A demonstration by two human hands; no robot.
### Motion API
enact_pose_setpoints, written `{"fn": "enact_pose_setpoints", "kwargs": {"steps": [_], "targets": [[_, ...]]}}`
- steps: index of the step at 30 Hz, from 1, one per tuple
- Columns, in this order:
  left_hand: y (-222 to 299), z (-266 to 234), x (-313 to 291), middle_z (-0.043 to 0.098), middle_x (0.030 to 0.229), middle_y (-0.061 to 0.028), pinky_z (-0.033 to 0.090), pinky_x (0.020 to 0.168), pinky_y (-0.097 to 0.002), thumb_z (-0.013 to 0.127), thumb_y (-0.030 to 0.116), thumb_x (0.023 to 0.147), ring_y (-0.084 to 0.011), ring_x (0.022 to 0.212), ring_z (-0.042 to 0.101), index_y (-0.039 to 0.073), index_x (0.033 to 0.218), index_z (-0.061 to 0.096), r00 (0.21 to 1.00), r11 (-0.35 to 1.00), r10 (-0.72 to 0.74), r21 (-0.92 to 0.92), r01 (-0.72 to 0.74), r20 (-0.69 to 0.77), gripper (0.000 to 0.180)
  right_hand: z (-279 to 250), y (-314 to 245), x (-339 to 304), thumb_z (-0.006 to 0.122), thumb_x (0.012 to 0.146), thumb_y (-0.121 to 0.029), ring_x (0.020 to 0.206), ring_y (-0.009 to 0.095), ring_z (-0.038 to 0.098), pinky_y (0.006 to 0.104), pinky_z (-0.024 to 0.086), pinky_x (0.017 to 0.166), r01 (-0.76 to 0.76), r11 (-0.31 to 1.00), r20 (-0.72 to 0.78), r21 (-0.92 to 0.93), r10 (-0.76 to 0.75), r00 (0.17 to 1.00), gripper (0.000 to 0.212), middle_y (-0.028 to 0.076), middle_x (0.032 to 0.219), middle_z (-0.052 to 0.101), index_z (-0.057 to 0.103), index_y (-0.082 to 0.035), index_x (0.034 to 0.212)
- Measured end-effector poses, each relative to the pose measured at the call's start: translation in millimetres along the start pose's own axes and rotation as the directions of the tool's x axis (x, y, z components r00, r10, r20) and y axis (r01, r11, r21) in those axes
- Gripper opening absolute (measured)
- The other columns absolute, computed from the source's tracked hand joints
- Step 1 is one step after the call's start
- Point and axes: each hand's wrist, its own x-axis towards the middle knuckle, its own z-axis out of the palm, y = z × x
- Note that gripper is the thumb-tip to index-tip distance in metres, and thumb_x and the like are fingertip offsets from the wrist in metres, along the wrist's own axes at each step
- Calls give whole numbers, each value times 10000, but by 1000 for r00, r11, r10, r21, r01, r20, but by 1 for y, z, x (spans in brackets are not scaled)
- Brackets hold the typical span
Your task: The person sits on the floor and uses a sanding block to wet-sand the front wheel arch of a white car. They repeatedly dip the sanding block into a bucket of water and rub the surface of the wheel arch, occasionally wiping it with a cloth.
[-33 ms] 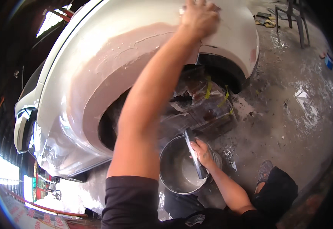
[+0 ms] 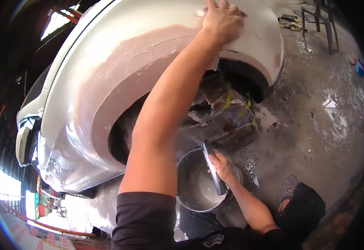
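Observation:
My left hand (image 2: 223,23) is pressed to the pale body panel (image 2: 161,16) of a car, above the wheel arch. Its fingers are bent and partly smeared by motion, and what lies beneath them is hidden. Smooth pinkish-brown filler (image 2: 119,71) covers the panel around the arch. Lower down, my right hand (image 2: 220,166) grips a long, narrow sanding block (image 2: 213,168), dark with a pale grey side. The block is tilted over the mouth of a dark round bucket (image 2: 183,183), which has cloudy greyish liquid at the bottom.
Inside the wheel arch is a dark cavity with torn sheeting (image 2: 215,121) and yellow-green tape strips (image 2: 228,96). A dark plastic chair (image 2: 324,21) stands at the far right. A blue object (image 2: 359,68) lies on the wet, stained floor (image 2: 307,137). My shoe (image 2: 290,186) is right of the bucket.
My left hand and forearm have shifted slightly right and down over the panel. The right hand, sanding block and bucket stay nearly where they were.

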Motion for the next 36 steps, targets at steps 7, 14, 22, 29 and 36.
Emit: {"fn": "enact_pose_setpoints", "kwargs": {"steps": [7,14,22,29,36], "targets": [[-56,-27,-101,643,1399,-88,403,1165,-471,677,322,969,-337,1379,522,160,1181,771,986,983,9,-179,-40,-168,283,-7,-1,4,671,987,-357,690,111,592,306,566,589,11,997,-47,71,-8,999,326,1,829,589,684,-52,1101],[-120,-64,-258,675,1344,-175,469,1105,-509,725,170,933,-390,1309,589,92,1211,760,943,981,-191,-15,194,-274,291,-14,1,5,658,1011,-399,731,80,580,287,563,620,-50,997,24,-55,51,998,522,-9,876,596,609,-61,1406],[-30,-26,-118,693,1209,-27,548,951,-455,655,278,986,-308,1136,662,213,1206,755,892,989,-143,-97,112,-428,250,-8,5,5,659,1012,-372,1051,182,662,322,496,952,-41,981,-37,-188,34,999,509,130,1145,733,629,-46,1403],[3,-21,-61,639,1289,-138,407,1055,-643,616,190,927,-370,1287,546,184,1289,705,994,995,45,-79,-54,-104,373,-1,-8,0,648,998,-379,675,89,594,273,556,604,-78,995,-1,-60,78,997,409,8,804,594,681,-39,1223],[-108,-39,-232,711,1307,-85,492,1045,-448,693,233,948,-322,1211,636,195,1263,755,806,564,-591,-730,386,-30,324,-15,9,9,651,998,-368,729,95,604,291,574,607,-135,986,16,-100,137,990,457,15,873,630,659,-29,1305]]}}
